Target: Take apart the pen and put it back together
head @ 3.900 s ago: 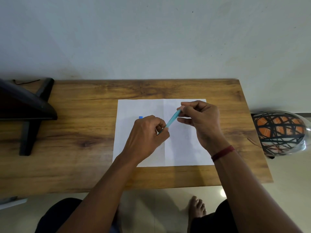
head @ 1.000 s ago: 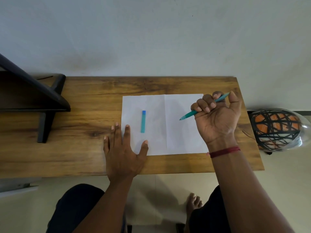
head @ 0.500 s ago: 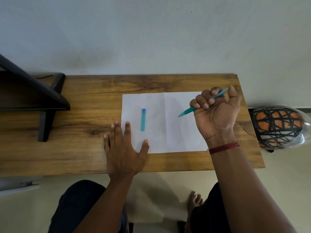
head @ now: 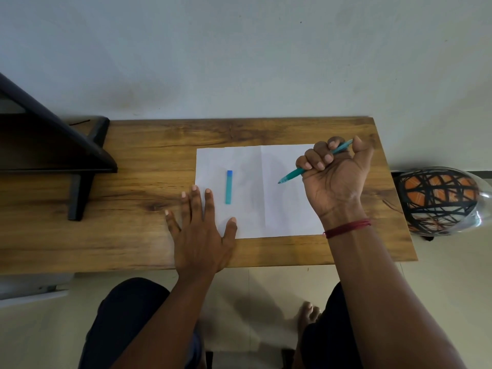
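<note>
Teal plastic marks both pieces of the task. In the head view, the pen (head: 291,175) sits in the right hand (head: 335,182), whose fingers are curled round the barrel in a fist, with the thumb up beside the rear end. The writing tip points down and left over the white paper (head: 266,209); whether it touches the sheet I cannot tell. The cap (head: 229,187) — teal with a blue end — lies alone on the left half of the paper, well apart from the pen. The left hand (head: 201,235) lies flat and spread, holding nothing, palm on the worktop (head: 106,235), thumb and forefinger over the paper's near left corner, just beside the cap. A dark stand (head: 53,145) occupies the worktop's left end, and a rounded orange-and-black object (head: 436,201) sits off its right edge.

The cap is off and the barrel looks whole, so I judge the taking-apart barely begun. A fist suits no fine work. The pen wants rolling out to the fingertips, with the left hand coming over to pinch the tip section while the right turns the barrel. Doing that low over the paper should keep any small inner part — a refill, perhaps a spring — from rolling off the worktop. Laying each piece beside the cap keeps the order for refitting.
</note>
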